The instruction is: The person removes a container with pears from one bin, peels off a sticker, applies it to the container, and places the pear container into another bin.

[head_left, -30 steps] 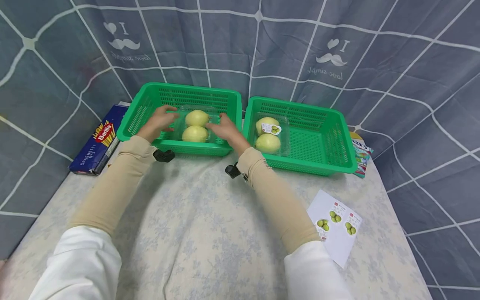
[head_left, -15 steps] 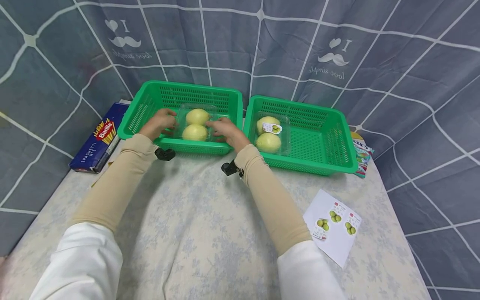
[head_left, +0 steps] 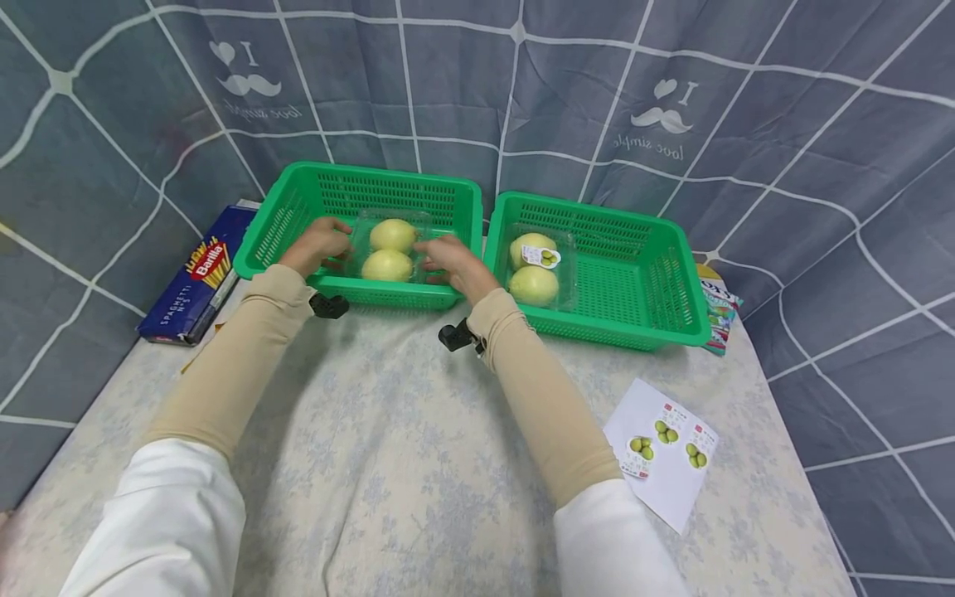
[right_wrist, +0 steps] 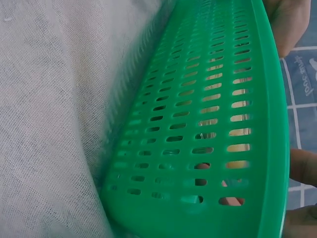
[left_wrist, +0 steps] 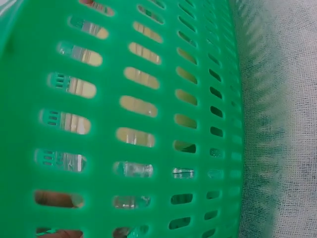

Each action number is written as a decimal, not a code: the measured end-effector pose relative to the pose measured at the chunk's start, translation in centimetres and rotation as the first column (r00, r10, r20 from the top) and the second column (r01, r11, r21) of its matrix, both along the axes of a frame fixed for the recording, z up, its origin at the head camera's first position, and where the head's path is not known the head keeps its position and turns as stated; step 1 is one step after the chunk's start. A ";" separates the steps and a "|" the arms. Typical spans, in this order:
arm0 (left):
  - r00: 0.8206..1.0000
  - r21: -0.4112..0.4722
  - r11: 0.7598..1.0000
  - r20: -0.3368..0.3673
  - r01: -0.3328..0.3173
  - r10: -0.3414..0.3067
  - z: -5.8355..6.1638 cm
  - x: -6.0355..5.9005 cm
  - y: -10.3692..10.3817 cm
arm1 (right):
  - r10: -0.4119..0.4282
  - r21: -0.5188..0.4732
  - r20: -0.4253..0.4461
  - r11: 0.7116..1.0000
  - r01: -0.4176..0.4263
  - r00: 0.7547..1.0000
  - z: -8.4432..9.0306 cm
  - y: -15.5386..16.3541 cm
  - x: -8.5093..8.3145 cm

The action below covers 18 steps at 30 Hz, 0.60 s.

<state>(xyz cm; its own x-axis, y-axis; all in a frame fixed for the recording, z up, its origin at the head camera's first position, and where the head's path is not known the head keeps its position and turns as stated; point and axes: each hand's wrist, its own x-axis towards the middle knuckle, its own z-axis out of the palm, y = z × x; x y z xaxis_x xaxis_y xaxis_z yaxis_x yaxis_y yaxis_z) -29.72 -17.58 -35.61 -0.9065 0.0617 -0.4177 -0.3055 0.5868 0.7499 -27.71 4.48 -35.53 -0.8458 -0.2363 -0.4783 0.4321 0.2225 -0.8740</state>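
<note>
A clear plastic pack (head_left: 390,249) with two yellow-green fruits lies in the left green basket (head_left: 358,174). My left hand (head_left: 321,243) grips the pack's left side with curled fingers. On the pack's right side, my right hand (head_left: 448,257) holds it the same way. The left wrist view shows only the basket's slotted wall (left_wrist: 148,124) up close. In the right wrist view the same basket wall (right_wrist: 198,124) fills the frame, with fingers (right_wrist: 285,25) over its rim.
The right green basket (head_left: 634,274) holds a second fruit pack (head_left: 533,265) with a sticker on it. A sticker sheet (head_left: 667,448) lies on the cloth at the right. A blue spaghetti box (head_left: 196,278) lies left of the baskets, a snack packet (head_left: 718,311) at the far right.
Hardly anything has moved. Both hands stay on the pack in the left basket, and the right hand has edged slightly toward it.
</note>
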 end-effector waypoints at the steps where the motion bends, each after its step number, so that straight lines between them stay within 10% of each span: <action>1: 1.000 0.000 1.000 0.001 -0.004 0.004 0.0 -0.1 0.0 | 0.002 0.004 -0.003 1.000 -0.002 1.000 0.1 0.0 0.1; 18: 0.993 0.091 0.989 -0.033 -0.114 0.117 -0.5 -0.4 -0.5 | -0.035 -0.010 -0.061 0.999 0.034 0.998 0.6 0.5 0.6</action>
<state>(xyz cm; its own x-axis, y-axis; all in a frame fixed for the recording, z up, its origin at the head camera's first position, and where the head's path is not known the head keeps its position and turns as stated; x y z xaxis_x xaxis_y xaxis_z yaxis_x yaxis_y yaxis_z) -30.09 -18.09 -36.10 -0.9248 -0.0085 -0.3803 -0.3376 0.4796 0.8100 -27.09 4.95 -34.90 -0.8811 -0.2109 -0.4233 0.3849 0.2002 -0.9010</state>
